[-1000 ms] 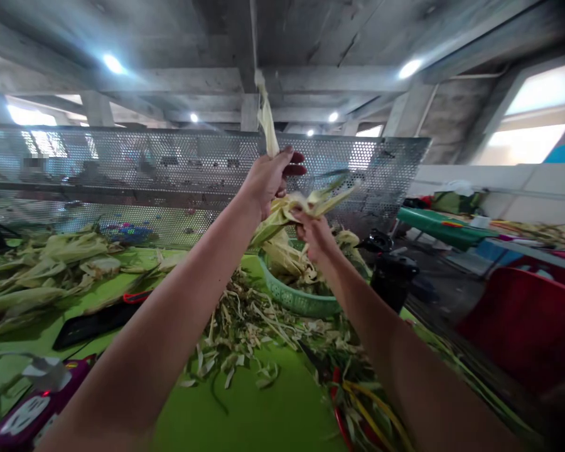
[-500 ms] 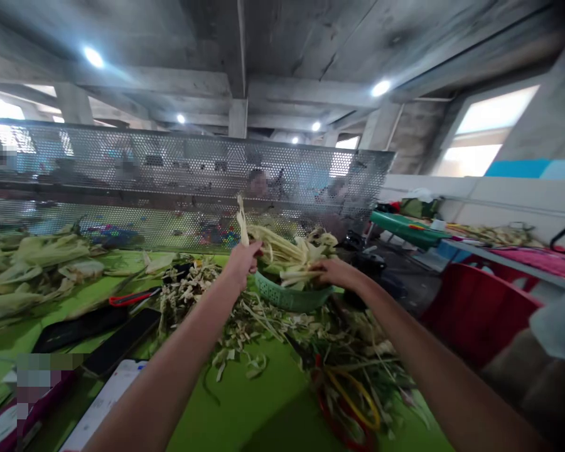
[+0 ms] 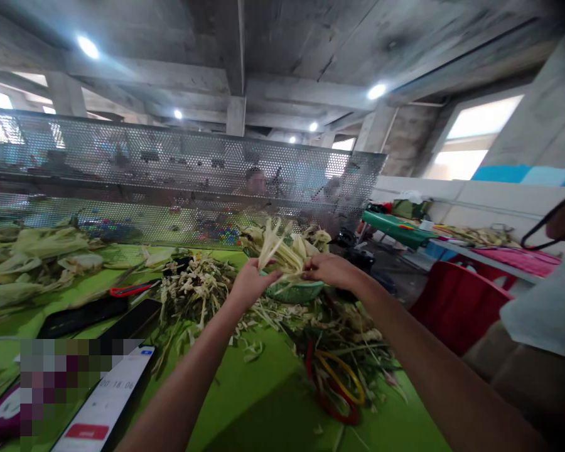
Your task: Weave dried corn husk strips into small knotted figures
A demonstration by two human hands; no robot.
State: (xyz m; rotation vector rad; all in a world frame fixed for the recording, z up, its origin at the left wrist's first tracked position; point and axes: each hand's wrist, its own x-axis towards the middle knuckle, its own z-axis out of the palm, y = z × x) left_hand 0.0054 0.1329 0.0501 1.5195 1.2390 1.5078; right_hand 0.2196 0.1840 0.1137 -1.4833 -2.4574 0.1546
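Both my hands are stretched out over a green table. My left hand pinches the lower end of a bundle of pale corn husks. My right hand grips the same bundle from the right side. The husks fan upward between the hands, just above a green plastic basket that holds more husks.
Husk scraps and stems litter the table. Whole corn ears pile at far left. A phone lies near left, red and yellow bands in front. A perforated metal screen stands behind. A red chair is at right.
My hands came down from head height to the basket, then drew slightly closer to me with the husk bundle. The long strip held high by the left hand is gone.
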